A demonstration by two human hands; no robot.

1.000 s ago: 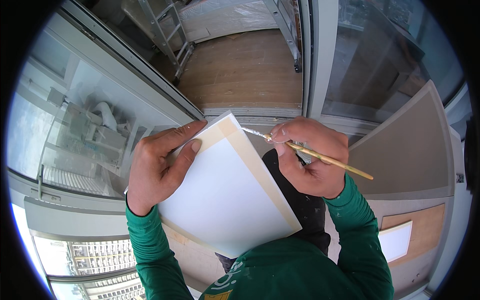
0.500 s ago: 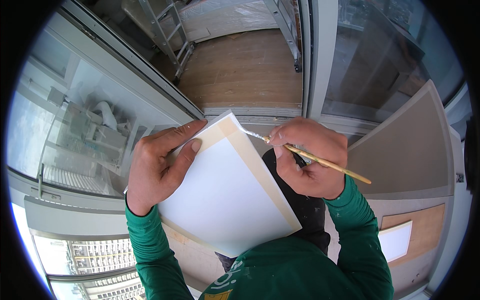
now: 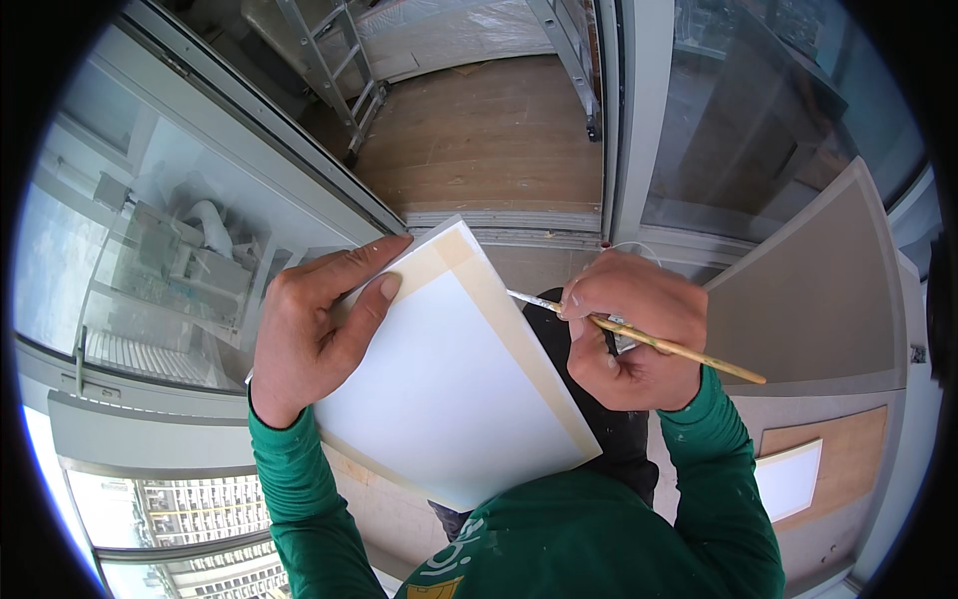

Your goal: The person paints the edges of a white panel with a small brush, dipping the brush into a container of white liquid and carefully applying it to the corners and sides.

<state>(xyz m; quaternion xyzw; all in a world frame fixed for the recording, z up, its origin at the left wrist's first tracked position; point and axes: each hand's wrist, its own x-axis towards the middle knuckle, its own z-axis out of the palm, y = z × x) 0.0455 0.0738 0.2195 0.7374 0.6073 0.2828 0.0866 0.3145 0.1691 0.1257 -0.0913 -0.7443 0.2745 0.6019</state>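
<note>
A white panel (image 3: 449, 384) with a tan border (image 3: 511, 331) lies before the green-shirted torso (image 3: 589, 529). The left hand (image 3: 317, 334) pinches its upper-left edge, thumb on the face; the right hand (image 3: 639, 329) pinches a thin paintbrush (image 3: 689, 351), bristles near the right edge, contact uncertain. The panel seems light, stiff, easily smudged: best gripped by its edges.

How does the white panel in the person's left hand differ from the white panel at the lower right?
The held panel is gripped by the left hand; the other panel lies over a brown board. The held panel shows broad tan border strips; the other panel shows only a narrow border. The held panel appears much larger in the picture than the other panel. Both have white faces.
</note>
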